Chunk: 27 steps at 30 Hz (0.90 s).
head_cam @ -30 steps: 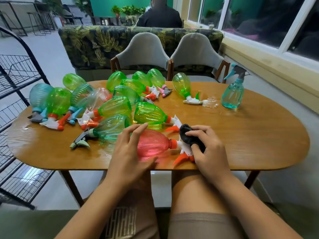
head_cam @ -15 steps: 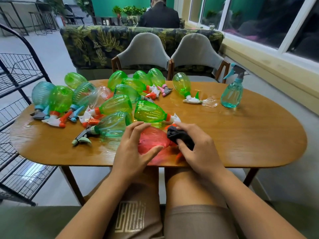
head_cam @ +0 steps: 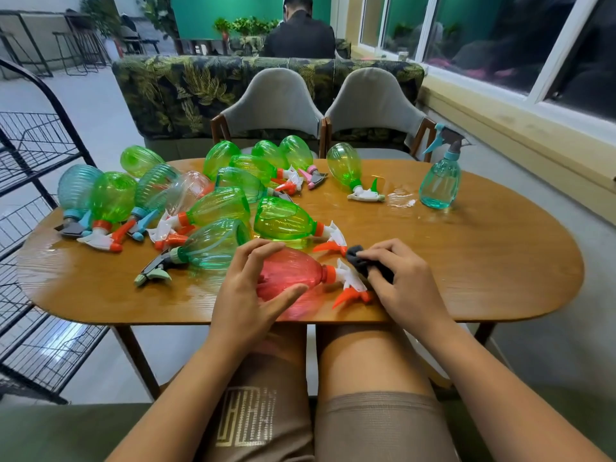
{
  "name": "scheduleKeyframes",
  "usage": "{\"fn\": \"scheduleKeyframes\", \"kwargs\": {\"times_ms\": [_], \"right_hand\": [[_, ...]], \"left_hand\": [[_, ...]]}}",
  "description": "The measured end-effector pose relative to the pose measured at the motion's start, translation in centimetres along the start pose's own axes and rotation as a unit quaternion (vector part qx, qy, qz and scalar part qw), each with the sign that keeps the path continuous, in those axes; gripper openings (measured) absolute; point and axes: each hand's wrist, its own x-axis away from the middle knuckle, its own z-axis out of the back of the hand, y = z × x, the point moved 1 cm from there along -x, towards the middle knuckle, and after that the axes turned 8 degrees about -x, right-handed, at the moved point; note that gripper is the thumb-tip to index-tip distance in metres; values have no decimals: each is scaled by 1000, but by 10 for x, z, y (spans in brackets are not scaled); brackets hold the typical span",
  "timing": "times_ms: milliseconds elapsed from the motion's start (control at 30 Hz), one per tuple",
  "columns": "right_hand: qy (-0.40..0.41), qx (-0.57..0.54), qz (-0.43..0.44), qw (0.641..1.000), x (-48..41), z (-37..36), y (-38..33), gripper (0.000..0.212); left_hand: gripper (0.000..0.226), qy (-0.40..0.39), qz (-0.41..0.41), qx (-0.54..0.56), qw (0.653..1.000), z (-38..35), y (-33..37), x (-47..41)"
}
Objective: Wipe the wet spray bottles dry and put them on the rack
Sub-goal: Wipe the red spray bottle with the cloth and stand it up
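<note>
1. Pink plastic: the pink bottle (head_cam: 293, 271) lies on its side at the 6 o'clock edge of the wooden table (head_cam: 466, 261). Its white-and-orange spray head (head_cam: 346, 278) points toward 3 o'clock.
2. The left hand (head_cam: 246, 295) holds the bottle by its body, with the fingers spread and curved over the top and the thumb on the near side.
3. The right hand (head_cam: 400, 285) has its fingers curled round a dark cloth (head_cam: 360, 261) and presses it against the spray head.
4. A green bottle (head_cam: 283, 221) lies on its side at 12 o'clock from the pink one, close by; whether they touch cannot be told.
5. A heap of bottles (head_cam: 220, 208), mostly green with some teal and one clear, lies across the table from 9 to 12 o'clock.
6. A teal bottle (head_cam: 440, 181) stands upright at about 2 o'clock, well apart from the heap. A small puddle (head_cam: 400, 200) lies at its 9 o'clock side.
7. A black wire rack (head_cam: 33, 161) stands off the table's 9 o'clock end.
8. Two grey chairs (head_cam: 273, 101) face the table at 12 o'clock.
</note>
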Motion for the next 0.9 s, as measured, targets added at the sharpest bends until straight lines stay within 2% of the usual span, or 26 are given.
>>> {"fn": "scheduleKeyframes", "kwargs": {"times_ms": [67,233,500,600,667,800,900], "right_hand": [[9,-27,19,999,-6,-7,-11,31],[-50,-37,38,997,-3,-19,-17,35],[-38,48,22,998,33,17,6,31],[-3,29,19,999,31,16,-3,32],[12,11,47,999,29,10,-15,34],[-38,-14,108,993,35,-8,-30,36],[-51,-3,108,993,41,-10,-20,34]], "left_hand": [[70,0,-5,0,1000,-1,0,1],[70,2,-6,-7,1000,-1,-2,2],[71,5,-8,-8,1000,-4,-3,3],[71,6,-7,-9,1000,-4,-4,4],[71,5,-9,-6,1000,-4,-3,4],[70,8,-13,-2,1000,-4,-3,4],[70,15,-16,2,1000,-4,-2,4]]}}
